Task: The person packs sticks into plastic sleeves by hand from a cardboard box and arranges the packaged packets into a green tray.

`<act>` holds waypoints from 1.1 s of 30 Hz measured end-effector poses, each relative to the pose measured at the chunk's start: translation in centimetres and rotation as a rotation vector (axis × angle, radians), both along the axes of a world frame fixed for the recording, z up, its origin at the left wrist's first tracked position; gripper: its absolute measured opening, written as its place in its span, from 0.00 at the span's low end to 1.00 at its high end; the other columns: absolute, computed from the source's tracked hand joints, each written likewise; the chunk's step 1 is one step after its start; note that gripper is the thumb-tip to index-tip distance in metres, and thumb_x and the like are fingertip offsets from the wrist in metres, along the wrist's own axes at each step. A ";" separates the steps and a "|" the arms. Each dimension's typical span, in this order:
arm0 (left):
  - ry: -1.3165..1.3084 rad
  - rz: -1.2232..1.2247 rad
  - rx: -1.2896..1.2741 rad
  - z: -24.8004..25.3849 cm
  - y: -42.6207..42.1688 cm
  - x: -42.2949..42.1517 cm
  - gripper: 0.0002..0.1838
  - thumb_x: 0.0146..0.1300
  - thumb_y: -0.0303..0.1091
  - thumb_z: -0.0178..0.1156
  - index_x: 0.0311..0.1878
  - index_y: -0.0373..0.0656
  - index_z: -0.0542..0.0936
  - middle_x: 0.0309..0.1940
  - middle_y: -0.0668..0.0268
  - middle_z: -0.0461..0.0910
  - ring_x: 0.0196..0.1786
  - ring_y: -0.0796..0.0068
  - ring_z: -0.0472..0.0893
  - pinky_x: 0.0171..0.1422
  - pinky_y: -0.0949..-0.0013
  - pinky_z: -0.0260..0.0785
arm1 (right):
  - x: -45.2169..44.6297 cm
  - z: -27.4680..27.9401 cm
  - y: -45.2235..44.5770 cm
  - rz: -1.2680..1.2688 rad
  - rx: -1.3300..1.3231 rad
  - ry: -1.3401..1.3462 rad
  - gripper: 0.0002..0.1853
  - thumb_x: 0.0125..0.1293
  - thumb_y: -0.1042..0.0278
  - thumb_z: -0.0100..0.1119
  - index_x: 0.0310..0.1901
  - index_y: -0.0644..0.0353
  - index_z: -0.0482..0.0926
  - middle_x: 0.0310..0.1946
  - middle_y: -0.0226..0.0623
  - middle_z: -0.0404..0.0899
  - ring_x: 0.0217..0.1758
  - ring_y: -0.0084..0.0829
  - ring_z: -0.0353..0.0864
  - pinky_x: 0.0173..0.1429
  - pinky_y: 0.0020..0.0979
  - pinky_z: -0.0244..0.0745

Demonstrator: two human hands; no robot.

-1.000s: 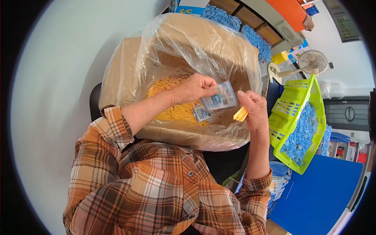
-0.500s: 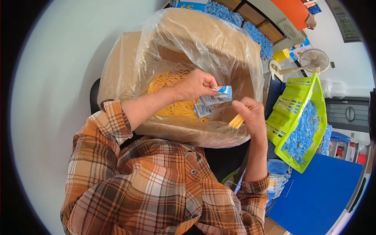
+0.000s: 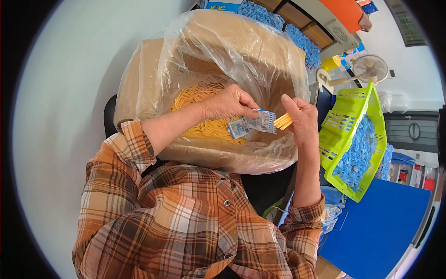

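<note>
My left hand [image 3: 234,103] is closed, pinching a small clear plastic packet [image 3: 265,122] with blue print between thumb and fingers. Another such packet [image 3: 239,128] shows just below these fingers; whether it is held too I cannot tell. In my right hand [image 3: 304,118] is a small bundle of thin yellow snack sticks [image 3: 283,122], their ends pointing at the held packet's edge, very close to it. Both hands are above a large cardboard box [image 3: 223,28] lined with clear plastic. Many loose yellow sticks [image 3: 197,97] lie inside it.
On the right, a tilted lime-green basket [image 3: 346,100] holds a heap of blue-printed packets [image 3: 357,156]. A blue panel [image 3: 376,223] is below it. Behind stand a white fan [image 3: 370,68] and more blue packets [image 3: 304,46]. A pale wall [image 3: 69,116] is at left.
My right hand has risen and turned, bringing the sticks up from below to beside the packet. The packet in my left hand has tipped lower, towards the sticks.
</note>
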State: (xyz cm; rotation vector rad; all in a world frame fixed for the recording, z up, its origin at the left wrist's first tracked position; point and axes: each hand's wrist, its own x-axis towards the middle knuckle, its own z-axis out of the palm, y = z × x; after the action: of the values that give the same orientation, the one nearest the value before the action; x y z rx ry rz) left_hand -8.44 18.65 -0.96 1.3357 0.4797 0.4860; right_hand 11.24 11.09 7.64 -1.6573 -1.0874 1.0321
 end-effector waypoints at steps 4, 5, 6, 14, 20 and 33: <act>0.027 -0.001 0.001 -0.1 0.1 0.0 0.10 0.55 0.27 0.70 0.41 0.37 0.87 0.34 0.66 0.86 0.37 0.83 0.80 0.44 0.76 0.72 | 0.1 0.4 0.0 0.008 -0.016 0.030 0.18 0.64 0.62 0.66 0.18 0.56 0.75 0.16 0.18 0.67 0.20 0.10 0.61 0.23 0.19 0.54; 0.028 0.004 0.003 0.0 0.1 0.0 0.10 0.55 0.27 0.70 0.41 0.37 0.87 0.34 0.66 0.86 0.37 0.83 0.80 0.44 0.76 0.73 | 0.0 0.4 0.1 0.015 -0.031 0.001 0.18 0.64 0.62 0.66 0.18 0.57 0.75 0.16 0.18 0.67 0.20 0.11 0.61 0.23 0.20 0.54; 0.029 0.009 0.006 0.1 0.1 0.0 0.10 0.55 0.27 0.70 0.41 0.37 0.87 0.33 0.66 0.86 0.36 0.83 0.80 0.44 0.76 0.73 | -0.1 0.4 0.1 0.023 -0.045 -0.029 0.18 0.64 0.62 0.66 0.19 0.57 0.75 0.16 0.18 0.67 0.20 0.11 0.61 0.23 0.20 0.54; 0.072 -0.001 -0.033 -0.9 0.2 0.2 0.09 0.57 0.29 0.69 0.41 0.35 0.86 0.34 0.66 0.85 0.37 0.83 0.79 0.45 0.75 0.72 | -1.5 -0.2 0.8 0.056 0.250 -0.597 0.18 0.63 0.62 0.65 0.23 0.67 0.74 0.13 0.37 0.66 0.16 0.27 0.63 0.23 0.32 0.62; 0.025 -0.009 -0.073 -1.1 0.1 0.3 0.10 0.61 0.31 0.66 0.42 0.35 0.86 0.34 0.67 0.84 0.39 0.83 0.78 0.47 0.75 0.72 | -2.6 0.1 1.2 0.074 0.380 -0.774 0.22 0.65 0.58 0.63 0.21 0.65 0.71 0.16 0.51 0.67 0.17 0.48 0.63 0.23 0.39 0.63; 0.015 -0.037 -0.041 -1.7 0.3 0.4 0.11 0.64 0.35 0.64 0.40 0.35 0.85 0.32 0.73 0.81 0.36 0.85 0.75 0.43 0.75 0.70 | -2.8 -0.9 1.3 0.191 0.423 -0.901 0.18 0.65 0.56 0.62 0.25 0.61 0.74 0.17 0.48 0.73 0.21 0.51 0.73 0.26 0.41 0.68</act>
State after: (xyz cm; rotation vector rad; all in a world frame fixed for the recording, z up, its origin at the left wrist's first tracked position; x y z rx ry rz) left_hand -8.07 18.95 -2.68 1.3068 0.4742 0.4339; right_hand 8.43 12.39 6.78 -1.6886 -1.9107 0.0712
